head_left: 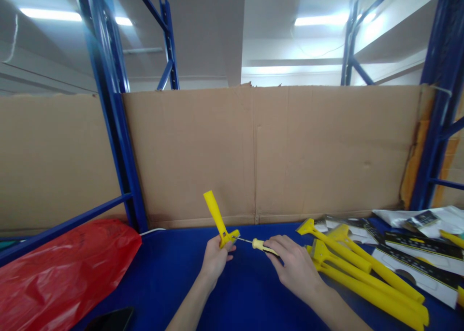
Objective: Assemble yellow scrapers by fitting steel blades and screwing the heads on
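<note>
My left hand (214, 257) is closed around the head end of a yellow scraper-like tool (216, 216), whose handle points up and to the left. Closed on the pale handle of a screwdriver (259, 245) is my right hand (290, 261). The screwdriver's thin metal shaft points left, and its tip meets the head of the yellow tool near my left fingertips. Whether a screw sits under the tip is too small to tell.
Several yellow scrapers (369, 278) lie on the blue table (235, 302) at the right, beside printed packages (416, 273). A red plastic bag (72, 273) and a dark phone-like object (110, 320) are at the left. Cardboard (195, 152) stands behind, between blue posts.
</note>
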`<state>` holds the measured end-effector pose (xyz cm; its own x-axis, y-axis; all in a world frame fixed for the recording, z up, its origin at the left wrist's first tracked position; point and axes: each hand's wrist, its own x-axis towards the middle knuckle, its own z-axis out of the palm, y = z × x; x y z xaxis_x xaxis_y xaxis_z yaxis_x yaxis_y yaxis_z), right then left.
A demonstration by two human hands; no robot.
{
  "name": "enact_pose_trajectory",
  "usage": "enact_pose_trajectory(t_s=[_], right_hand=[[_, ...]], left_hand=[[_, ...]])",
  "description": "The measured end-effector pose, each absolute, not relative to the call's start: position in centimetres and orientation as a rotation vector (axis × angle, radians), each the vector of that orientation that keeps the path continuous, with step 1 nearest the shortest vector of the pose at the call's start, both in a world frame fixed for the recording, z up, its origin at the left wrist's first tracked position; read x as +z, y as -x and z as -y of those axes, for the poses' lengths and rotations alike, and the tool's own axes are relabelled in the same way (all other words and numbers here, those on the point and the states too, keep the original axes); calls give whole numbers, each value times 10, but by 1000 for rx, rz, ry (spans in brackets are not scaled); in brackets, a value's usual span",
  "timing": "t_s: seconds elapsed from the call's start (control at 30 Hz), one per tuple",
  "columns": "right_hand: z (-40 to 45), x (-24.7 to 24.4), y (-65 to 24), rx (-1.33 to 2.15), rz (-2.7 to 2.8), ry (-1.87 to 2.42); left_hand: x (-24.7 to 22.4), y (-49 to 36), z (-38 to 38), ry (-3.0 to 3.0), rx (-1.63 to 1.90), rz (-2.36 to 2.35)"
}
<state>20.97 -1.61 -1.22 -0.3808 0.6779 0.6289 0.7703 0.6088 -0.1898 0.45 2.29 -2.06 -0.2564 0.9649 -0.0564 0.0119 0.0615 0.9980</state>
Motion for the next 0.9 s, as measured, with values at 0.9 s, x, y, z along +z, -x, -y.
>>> enact_pose_trajectory(t_s=[0.9], right_hand=[[33, -13, -189, 190, 1886, 1282]], left_hand=[[-27, -3, -29, -1106, 1491, -1522]])
